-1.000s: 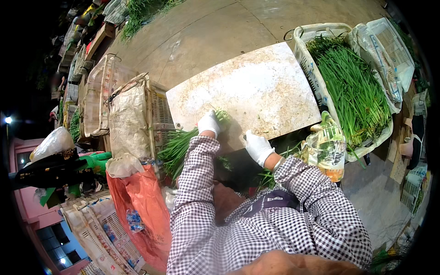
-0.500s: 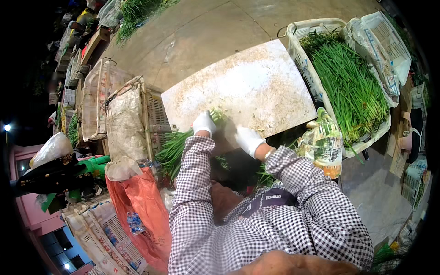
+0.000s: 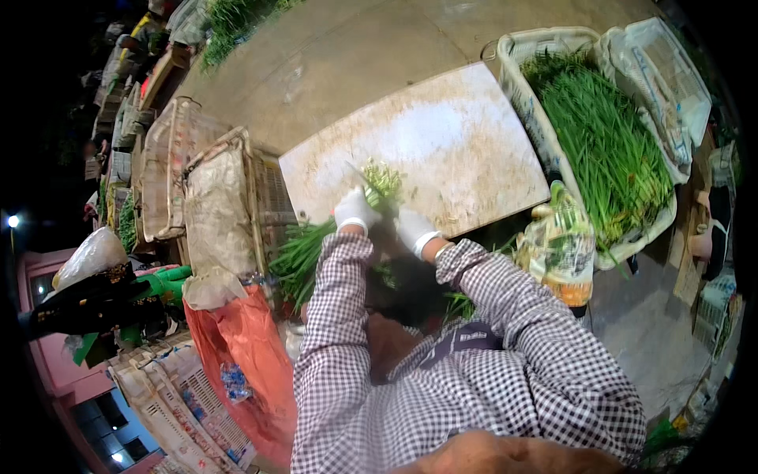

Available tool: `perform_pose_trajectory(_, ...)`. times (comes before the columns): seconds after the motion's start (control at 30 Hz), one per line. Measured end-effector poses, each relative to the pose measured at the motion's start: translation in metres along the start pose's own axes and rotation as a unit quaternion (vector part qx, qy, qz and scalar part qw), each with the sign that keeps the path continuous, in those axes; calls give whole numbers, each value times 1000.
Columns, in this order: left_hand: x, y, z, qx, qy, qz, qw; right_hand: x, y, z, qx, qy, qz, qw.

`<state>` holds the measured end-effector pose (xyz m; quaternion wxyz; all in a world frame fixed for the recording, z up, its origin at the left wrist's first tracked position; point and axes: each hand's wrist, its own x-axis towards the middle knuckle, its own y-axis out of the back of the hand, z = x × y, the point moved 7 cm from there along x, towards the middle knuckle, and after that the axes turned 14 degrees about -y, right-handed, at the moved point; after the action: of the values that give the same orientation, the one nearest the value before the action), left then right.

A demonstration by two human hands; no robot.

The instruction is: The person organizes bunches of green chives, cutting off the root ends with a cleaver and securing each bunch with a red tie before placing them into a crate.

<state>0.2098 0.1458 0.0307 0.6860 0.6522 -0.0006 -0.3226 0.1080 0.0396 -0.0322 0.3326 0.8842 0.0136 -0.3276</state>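
Observation:
My left hand [image 3: 355,210], in a white glove, is closed round a bunch of garlic chives at the near left edge of the white board. The bunch's long green leaves [image 3: 304,254] hang off the board to the left, and its pale cut ends [image 3: 382,180] show just beyond the hand. My right hand [image 3: 415,230], gloved the same way, is close to the bunch on its right side. Its fingers are partly hidden and blurred, so I cannot tell whether they grip it. The board [image 3: 474,134] carries brownish scraps and dirt.
To the right stands a white plastic crate [image 3: 512,71] full of long green chives. A printed bag [image 3: 564,245] sits at the board's right corner. On the left are stacked crates [image 3: 158,174], a beige sack [image 3: 225,197] and a red-orange bag [image 3: 245,347].
My right hand has moved left, from over the board's near edge to beside the bunch. The left hand keeps its hold, and more of the pale ends now shows.

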Motion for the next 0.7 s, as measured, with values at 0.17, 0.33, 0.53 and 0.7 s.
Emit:
perform_pose_trajectory(0.17,-7,1,-7,-14,-12,27,999,-4,18,-2,-34,14,-41,998)
perform_pose_trajectory(0.33,-46,20,0,49,19,98,994,-29,79,8,-36,104,-6,994)
perform_pose_trajectory(0.53,-70,-14,-36,57,46,151,986,34,126,-9,-128,69,79,986)
perform_pose_trajectory(0.7,-84,20,-46,-21,-34,277,960,68,123,-13,-203,156,62,965)
